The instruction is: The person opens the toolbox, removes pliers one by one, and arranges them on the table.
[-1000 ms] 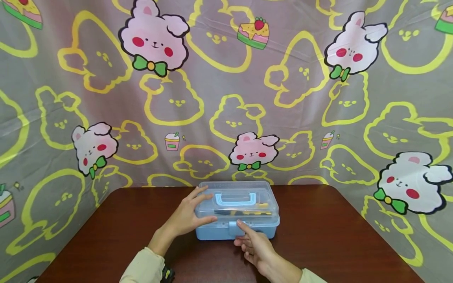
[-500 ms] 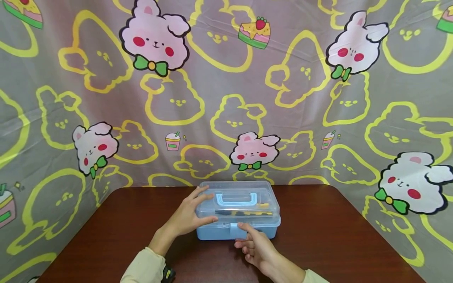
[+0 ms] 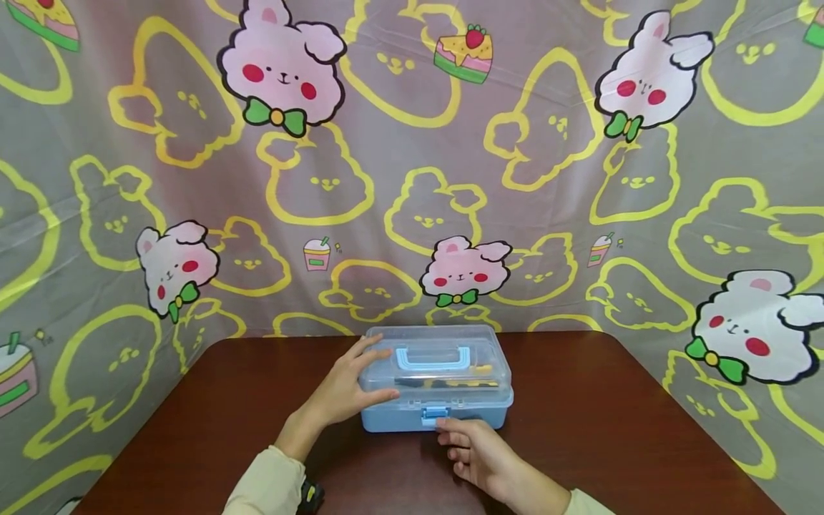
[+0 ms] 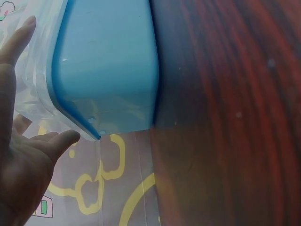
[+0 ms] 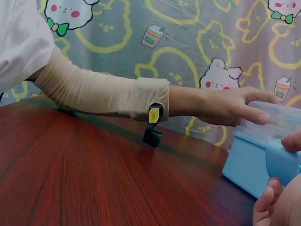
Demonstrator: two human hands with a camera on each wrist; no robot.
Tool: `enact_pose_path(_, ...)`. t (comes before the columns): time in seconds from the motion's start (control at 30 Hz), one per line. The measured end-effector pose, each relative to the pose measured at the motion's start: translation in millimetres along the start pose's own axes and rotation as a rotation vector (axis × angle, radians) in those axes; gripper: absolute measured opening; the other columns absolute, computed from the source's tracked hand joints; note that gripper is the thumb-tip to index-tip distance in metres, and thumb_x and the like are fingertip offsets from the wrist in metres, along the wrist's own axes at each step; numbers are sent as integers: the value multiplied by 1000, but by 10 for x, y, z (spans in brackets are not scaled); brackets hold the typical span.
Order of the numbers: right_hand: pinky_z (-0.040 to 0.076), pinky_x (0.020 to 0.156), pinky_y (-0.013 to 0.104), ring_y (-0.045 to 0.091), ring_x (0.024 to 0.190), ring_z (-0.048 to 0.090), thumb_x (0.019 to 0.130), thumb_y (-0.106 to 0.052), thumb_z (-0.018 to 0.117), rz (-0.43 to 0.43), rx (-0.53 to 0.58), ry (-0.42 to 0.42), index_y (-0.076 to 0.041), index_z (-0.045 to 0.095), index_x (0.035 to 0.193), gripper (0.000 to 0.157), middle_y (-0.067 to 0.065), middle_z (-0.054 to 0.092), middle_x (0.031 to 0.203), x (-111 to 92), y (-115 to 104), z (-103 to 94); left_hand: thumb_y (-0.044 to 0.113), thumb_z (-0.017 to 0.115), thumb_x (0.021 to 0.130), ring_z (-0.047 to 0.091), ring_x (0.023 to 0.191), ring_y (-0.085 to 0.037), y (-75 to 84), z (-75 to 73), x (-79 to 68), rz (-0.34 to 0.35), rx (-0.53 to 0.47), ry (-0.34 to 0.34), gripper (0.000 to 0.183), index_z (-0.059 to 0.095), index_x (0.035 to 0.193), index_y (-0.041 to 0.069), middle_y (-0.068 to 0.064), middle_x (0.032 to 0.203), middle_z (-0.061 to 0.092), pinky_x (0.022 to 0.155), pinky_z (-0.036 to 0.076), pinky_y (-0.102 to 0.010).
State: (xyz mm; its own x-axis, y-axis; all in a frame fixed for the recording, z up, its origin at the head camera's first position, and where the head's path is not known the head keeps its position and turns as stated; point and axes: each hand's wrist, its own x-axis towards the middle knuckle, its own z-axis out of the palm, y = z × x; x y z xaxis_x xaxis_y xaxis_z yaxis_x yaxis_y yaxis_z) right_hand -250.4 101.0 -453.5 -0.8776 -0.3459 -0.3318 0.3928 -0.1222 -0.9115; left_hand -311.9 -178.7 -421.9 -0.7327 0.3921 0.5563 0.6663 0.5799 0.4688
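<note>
A toolbox (image 3: 476, 418) with a light blue base and a clear lid (image 3: 380, 386) stands on the table. Through the lid, yellow and black items show; their kind is unclear. My left hand (image 3: 341, 386) lies against the lid's left end, thumb at the front and fingers spread over the side and top. In the left wrist view, that hand (image 4: 23, 160) is beside the lid above the blue base (image 4: 108, 56). At the front, the blue latch (image 3: 430, 422) is swung outward and down. My right hand (image 3: 486, 458) pinches its lower edge, the other fingers curled below.
The dark reddish-brown table (image 3: 592, 415) extends on both sides of the toolbox. Behind it hangs a grey curtain (image 3: 450, 157) with cartoon rabbits. A light blue handle (image 3: 433, 361) lies folded on the lid. A black strap (image 5: 153, 136) hangs from the left sleeve.
The latch has swung from upright against the box front to outward and down, with my right hand moving down along with it. My left hand has stayed on the lid.
</note>
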Motion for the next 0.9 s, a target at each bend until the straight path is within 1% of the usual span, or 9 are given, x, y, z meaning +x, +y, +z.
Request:
enact_pose_path(0.13, 42, 63, 26, 11, 71, 53, 91, -37, 78, -34, -67, 13, -6, 67, 108, 37, 1, 64, 92, -7, 12, -21, 50, 86, 82, 25, 151, -41, -5, 4, -17, -17, 6, -7, 73, 64, 142, 14, -9, 161, 41, 104, 41, -63)
enact_pose_path(0.27, 45, 63, 29, 14, 73, 54, 94, -34, 76, -102, -197, 49, 0, 67, 113, 40, 4, 64, 95, -38, 7, -120, 51, 84, 84, 23, 152, -38, 0, 19, -29, -38, 5, -24, 74, 60, 145, 17, -8, 163, 36, 104, 40, -64)
enact_pose_path(0.33, 45, 61, 29, 15, 71, 53, 94, -30, 76, -160, -276, 102, 1, 69, 113, 38, 4, 64, 91, -64, -14, -177, 53, 83, 84, 27, 151, -37, 15, 4, -39, -52, 4, -34, 80, 55, 150, 16, -9, 165, 32, 105, 41, -63)
enact_pose_path(0.47, 43, 54, 27, 15, 66, 51, 91, -21, 79, -300, -409, 273, 1, 73, 104, 26, 2, 65, 79, -126, -87, -288, 50, 86, 83, 33, 147, -36, 49, -79, -92, -92, -30, -27, 100, 36, 160, 11, -13, 168, 23, 105, 42, -59)
enact_pose_path(0.57, 45, 58, 28, 16, 69, 54, 90, -16, 80, -386, -473, 367, -1, 74, 95, 16, 4, 66, 77, -171, -159, -392, 43, 89, 82, 34, 147, -39, 71, -161, -165, -152, -101, -3, 112, 22, 165, 11, -14, 168, 19, 104, 44, -58)
enact_pose_path(0.67, 44, 63, 29, 16, 73, 56, 89, -17, 83, -450, -549, 437, -5, 71, 91, 17, 3, 66, 77, -207, -226, -523, 40, 90, 82, 36, 144, -45, 68, -228, -251, -221, -150, -3, 116, 15, 166, 11, -16, 168, 19, 103, 44, -58)
enact_pose_path(0.73, 44, 65, 29, 16, 74, 57, 87, -19, 85, -492, -600, 486, -6, 68, 92, 22, 2, 65, 77, -225, -264, -616, 43, 88, 83, 38, 142, -48, 51, -256, -307, -273, -144, -33, 116, 14, 166, 9, -18, 168, 20, 104, 42, -60)
enact_pose_path(0.8, 46, 64, 28, 16, 74, 58, 85, -22, 88, -526, -651, 522, -6, 67, 98, 29, 2, 65, 81, -226, -293, -714, 47, 86, 84, 37, 143, -48, 28, -269, -350, -322, -122, -85, 117, 12, 166, 5, -21, 167, 20, 107, 39, -61)
enact_pose_path(0.9, 50, 68, 30, 17, 82, 63, 83, -25, 90, -551, -732, 505, -5, 66, 116, 46, 4, 68, 97, -188, -325, -865, 51, 83, 85, 33, 146, -45, -1, -261, -380, -392, -98, -172, 118, 13, 164, 0, -24, 166, 22, 110, 34, -62)
